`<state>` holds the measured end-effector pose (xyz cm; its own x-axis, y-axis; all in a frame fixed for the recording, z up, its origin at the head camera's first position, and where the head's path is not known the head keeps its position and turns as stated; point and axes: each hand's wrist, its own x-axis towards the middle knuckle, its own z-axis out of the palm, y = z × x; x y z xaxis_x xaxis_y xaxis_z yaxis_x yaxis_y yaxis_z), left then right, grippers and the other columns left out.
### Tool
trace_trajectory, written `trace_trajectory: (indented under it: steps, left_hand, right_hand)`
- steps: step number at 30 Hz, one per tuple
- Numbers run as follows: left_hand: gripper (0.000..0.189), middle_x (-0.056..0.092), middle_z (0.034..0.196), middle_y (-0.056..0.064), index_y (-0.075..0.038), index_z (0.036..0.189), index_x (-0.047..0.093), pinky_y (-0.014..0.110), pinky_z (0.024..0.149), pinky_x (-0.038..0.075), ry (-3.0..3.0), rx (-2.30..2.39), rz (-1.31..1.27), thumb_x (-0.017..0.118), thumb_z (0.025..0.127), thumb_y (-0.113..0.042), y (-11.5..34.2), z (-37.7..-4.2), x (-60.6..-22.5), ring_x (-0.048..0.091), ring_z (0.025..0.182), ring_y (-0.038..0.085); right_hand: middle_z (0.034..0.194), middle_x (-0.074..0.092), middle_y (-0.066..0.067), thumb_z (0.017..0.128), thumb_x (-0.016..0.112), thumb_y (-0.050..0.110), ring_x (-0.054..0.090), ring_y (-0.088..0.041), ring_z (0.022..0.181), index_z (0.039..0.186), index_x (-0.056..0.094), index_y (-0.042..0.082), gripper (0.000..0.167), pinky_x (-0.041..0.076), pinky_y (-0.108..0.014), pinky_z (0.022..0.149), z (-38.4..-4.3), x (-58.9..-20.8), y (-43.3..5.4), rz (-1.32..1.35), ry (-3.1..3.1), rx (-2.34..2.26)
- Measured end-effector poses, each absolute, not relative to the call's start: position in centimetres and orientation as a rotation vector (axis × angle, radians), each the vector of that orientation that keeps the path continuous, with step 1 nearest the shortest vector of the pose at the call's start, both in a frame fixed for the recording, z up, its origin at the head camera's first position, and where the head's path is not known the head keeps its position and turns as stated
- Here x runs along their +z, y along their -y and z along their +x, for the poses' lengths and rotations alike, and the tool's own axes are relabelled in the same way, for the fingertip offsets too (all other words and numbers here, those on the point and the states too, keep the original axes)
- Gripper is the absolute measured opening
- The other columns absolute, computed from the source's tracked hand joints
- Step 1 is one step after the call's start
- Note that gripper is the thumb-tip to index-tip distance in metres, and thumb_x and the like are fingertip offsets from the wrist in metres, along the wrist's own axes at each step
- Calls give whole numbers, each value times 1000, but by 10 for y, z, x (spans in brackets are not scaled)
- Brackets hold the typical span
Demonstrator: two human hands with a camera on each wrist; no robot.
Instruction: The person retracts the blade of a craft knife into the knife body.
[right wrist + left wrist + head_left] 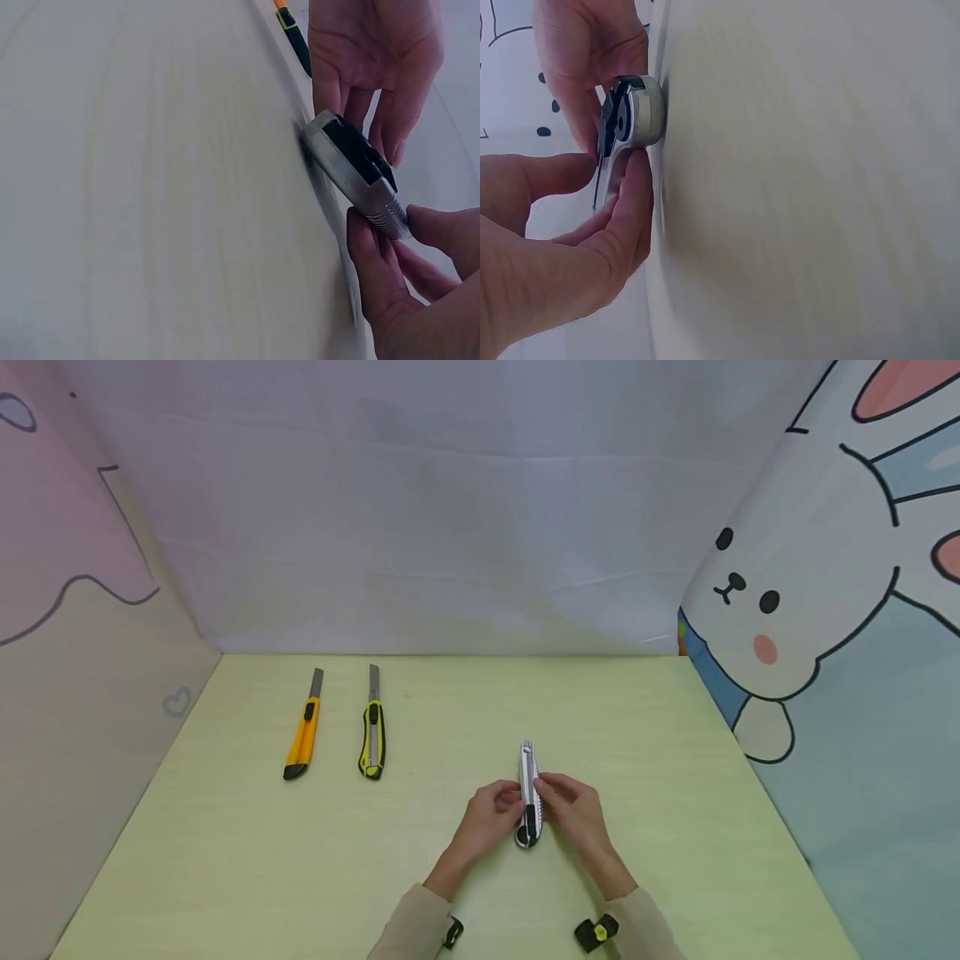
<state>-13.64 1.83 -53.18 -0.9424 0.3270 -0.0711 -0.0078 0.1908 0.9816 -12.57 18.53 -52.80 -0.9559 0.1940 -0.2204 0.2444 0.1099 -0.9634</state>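
A silver utility knife (528, 833) with a black slider and black end lies lengthwise between my two hands, low over or on the table. My left hand (484, 820) pinches its left side between thumb and fingers. From the right, my right hand (579, 818) grips the other edge. In the right wrist view, the right thumb and fingers hold the ribbed part of the silver knife (349, 169). The left wrist view shows the rounded black-and-silver end of the knife (646, 112) close to the tabletop. No blade is clearly seen out of its front end.
Farther left lie a yellow utility knife (302, 735) and a green-and-black utility knife (372, 739), both with blades out and pointing away. They rest on the pale table (225, 860). A white curtain (450, 527) hangs behind, and a rabbit-printed sheet (840, 610) borders the right.
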Motion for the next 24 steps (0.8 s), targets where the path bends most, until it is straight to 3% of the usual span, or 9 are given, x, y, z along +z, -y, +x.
trace_trajectory:
  steps: [9, 15, 24]
  left_hand:
    - [32, 72, 105, 16, 10, 125, 64, 40, 86, 57, -2184, 1771, 319, 67, 98, -7, -21, -137, -529, 72, 97, 30]
    - [35, 70, 108, 16, 11, 128, 61, 45, 87, 56, -2198, 1725, 293, 66, 98, -7, -21, -137, -527, 70, 100, 31]
    - [36, 70, 106, 13, 10, 128, 62, 41, 85, 57, -2202, 1709, 307, 67, 97, -8, -23, -136, -527, 70, 99, 29]
  right_hand:
    - [111, 73, -20, 98, 73, 16, 69, -16, 84, 123, 68, -7, 35, 59, -27, 69, -126, -528, -189, 453, -2351, -1949]
    - [110, 73, -25, 98, 70, 7, 73, -23, 89, 121, 67, -11, 29, 60, -29, 69, -125, -524, -188, 360, -2419, -1888]
    - [102, 75, -23, 94, 72, 2, 75, -26, 81, 114, 70, -9, 22, 60, -32, 60, -123, -520, -189, 285, -2618, -1714]
